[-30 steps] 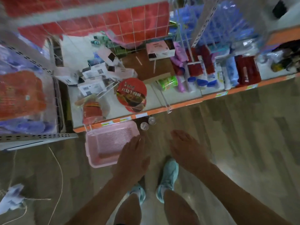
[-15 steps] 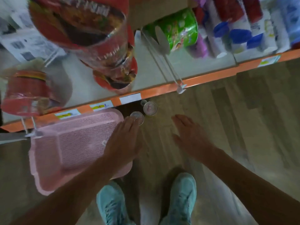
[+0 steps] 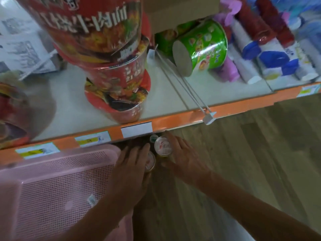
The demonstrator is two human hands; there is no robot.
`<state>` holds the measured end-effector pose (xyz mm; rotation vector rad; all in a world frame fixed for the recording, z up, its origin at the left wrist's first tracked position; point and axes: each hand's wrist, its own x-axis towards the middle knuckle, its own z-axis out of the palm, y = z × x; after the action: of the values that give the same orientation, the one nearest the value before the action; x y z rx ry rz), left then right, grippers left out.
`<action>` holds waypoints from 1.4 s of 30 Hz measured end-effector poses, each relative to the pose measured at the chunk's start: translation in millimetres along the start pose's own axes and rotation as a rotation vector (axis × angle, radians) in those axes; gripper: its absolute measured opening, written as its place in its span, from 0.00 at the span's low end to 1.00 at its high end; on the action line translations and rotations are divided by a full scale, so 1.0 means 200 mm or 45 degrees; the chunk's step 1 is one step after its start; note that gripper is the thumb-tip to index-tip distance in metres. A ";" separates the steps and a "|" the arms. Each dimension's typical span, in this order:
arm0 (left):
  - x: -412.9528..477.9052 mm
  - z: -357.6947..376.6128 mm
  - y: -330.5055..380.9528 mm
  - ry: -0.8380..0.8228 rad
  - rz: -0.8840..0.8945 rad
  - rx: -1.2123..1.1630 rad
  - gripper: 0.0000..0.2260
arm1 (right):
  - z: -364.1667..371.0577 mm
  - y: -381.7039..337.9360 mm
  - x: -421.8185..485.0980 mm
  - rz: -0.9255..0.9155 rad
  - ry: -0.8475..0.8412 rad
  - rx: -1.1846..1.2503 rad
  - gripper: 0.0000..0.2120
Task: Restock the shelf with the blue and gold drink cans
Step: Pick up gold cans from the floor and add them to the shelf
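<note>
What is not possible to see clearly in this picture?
Head view:
- Middle can: only its top shows, side colours hidden.
- Near can: mostly covered by the left hand.
- Far can: partly under the shelf edge.
- Price labels: text blurred.
- Right hand: grip unclear, fingers behind the can.

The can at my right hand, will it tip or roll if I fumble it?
The can stands upright on the floor with the right hand curled round it; a sideways knock could tip it. Being round, it would probably roll.

left hand (image 3: 133, 164): fingers straight, palm down | right hand (image 3: 182, 157): fingers curled round a can (image 3: 162, 146) | both arms extended forward
</note>
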<state>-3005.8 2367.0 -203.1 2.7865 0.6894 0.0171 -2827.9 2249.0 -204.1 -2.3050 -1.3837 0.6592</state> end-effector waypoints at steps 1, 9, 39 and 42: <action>0.00 0.00 0.00 0.016 -0.001 -0.019 0.34 | 0.01 0.00 0.02 0.023 0.006 0.062 0.42; 0.00 -0.05 0.03 0.056 -0.149 -0.270 0.37 | -0.01 -0.06 0.01 0.156 0.091 0.381 0.38; -0.20 -0.42 0.17 -0.301 -0.647 -2.092 0.19 | -0.20 -0.28 -0.32 0.426 -0.087 1.653 0.33; -0.21 -0.41 0.14 -0.293 -0.638 -2.117 0.26 | -0.17 -0.26 -0.32 0.422 -0.136 1.643 0.43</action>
<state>-3036.4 2344.3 -115.0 0.9945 0.7380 0.1082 -2872.2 2212.5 -134.6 -1.3934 -0.3024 1.2806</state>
